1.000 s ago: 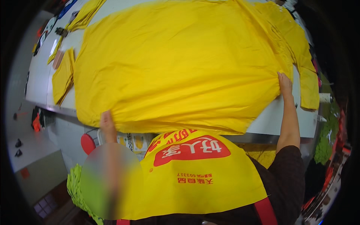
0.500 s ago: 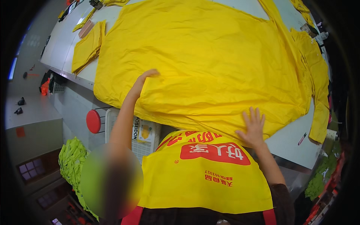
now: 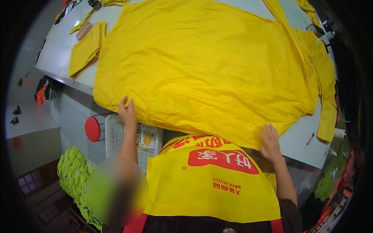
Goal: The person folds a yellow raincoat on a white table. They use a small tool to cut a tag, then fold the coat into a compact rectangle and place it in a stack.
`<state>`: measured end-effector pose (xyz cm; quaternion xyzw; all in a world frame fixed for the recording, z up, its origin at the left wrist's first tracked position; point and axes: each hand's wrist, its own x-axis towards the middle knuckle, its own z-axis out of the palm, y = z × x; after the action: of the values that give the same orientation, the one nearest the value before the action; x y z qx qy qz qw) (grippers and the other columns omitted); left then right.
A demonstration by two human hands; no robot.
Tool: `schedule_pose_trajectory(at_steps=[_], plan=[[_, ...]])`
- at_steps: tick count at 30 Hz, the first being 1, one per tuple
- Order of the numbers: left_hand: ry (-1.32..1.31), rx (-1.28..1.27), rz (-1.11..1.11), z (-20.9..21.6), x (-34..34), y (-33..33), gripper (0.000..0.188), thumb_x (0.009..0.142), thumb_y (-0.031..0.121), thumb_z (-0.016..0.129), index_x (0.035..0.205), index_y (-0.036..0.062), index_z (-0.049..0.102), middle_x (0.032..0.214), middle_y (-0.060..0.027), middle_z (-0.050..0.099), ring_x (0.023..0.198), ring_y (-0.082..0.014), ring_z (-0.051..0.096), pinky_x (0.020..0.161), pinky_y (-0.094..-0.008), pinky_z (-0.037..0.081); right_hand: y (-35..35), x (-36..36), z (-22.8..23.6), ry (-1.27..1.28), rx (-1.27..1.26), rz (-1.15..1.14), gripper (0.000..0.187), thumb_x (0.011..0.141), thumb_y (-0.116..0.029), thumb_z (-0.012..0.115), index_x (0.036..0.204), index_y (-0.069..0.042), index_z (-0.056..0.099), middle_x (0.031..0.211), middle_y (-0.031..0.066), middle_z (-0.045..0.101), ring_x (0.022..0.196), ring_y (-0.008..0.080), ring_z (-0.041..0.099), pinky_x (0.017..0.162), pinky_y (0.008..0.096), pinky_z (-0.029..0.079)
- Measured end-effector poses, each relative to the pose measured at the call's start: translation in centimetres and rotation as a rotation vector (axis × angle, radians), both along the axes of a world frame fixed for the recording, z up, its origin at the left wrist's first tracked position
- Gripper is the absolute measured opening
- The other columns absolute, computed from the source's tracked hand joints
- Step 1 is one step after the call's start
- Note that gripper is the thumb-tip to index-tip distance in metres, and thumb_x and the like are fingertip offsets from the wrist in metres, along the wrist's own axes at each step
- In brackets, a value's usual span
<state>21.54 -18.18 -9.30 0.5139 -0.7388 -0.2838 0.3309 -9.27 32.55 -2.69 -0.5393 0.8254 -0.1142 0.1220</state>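
Observation:
A large piece of yellow fabric [image 3: 194, 62] covers most of the white table before me, lightly wrinkled, with a seam line toward its near left part. My left hand [image 3: 127, 111] is at the near left edge of the fabric, fingers bent and a gap between their tips. On the near right edge rests my right hand [image 3: 270, 143], its fingers slightly apart on the cloth. I see nothing held in either hand. Beyond the right hand, a long narrow yellow piece [image 3: 324, 77] lies along the table's right side.
A stack of folded yellow cloth [image 3: 87, 48] and a pinkish block [image 3: 84, 30] lie at the far left. Below the table stand a white plastic basket [image 3: 113, 136] and a red stool [image 3: 92, 129]. A pen [image 3: 311, 138] lies at right; bright green cloth [image 3: 72, 174] is heaped lower left.
My left hand has drawn back from the fabric to its near edge, and the folded-over near part now lies flatter. My right hand has moved slightly right and nearer to me.

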Motion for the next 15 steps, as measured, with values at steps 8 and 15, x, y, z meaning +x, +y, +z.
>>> schedule_pose_trajectory(at_steps=[8, 15], plan=[[0.881, 1.153, 0.402, -3.1, 5.1, 0.8, 0.062, 0.083, 0.039, 0.062, 0.129, 0.0033, 0.041, 0.13, -0.0153, 0.044, 0.116, -0.0305, 0.045, 0.096, -0.046, 0.038, 5.1, -0.3, -3.2, 0.303, -0.027, 0.061, 0.048, 0.069, 0.007, 0.052, 0.115, -0.004, 0.053, 0.128, 0.0163, 0.046, 0.122, 0.0351, 0.04, 0.102, 0.0522, 0.027], [1.147, 1.049, 0.25, -4.4, 6.5, -2.5, 0.039, 0.084, 0.021, 0.059, 0.118, 0.0029, 0.051, 0.117, -0.0121, 0.056, 0.111, -0.0252, 0.052, 0.094, -0.041, 0.043, 1.5, -1.7, -1.0, 0.075, -0.108, 0.092, 0.042, 0.064, 0.011, 0.053, 0.104, -0.002, 0.059, 0.109, 0.0153, 0.059, 0.107, 0.0322, 0.054, 0.093, 0.0438, 0.04]])
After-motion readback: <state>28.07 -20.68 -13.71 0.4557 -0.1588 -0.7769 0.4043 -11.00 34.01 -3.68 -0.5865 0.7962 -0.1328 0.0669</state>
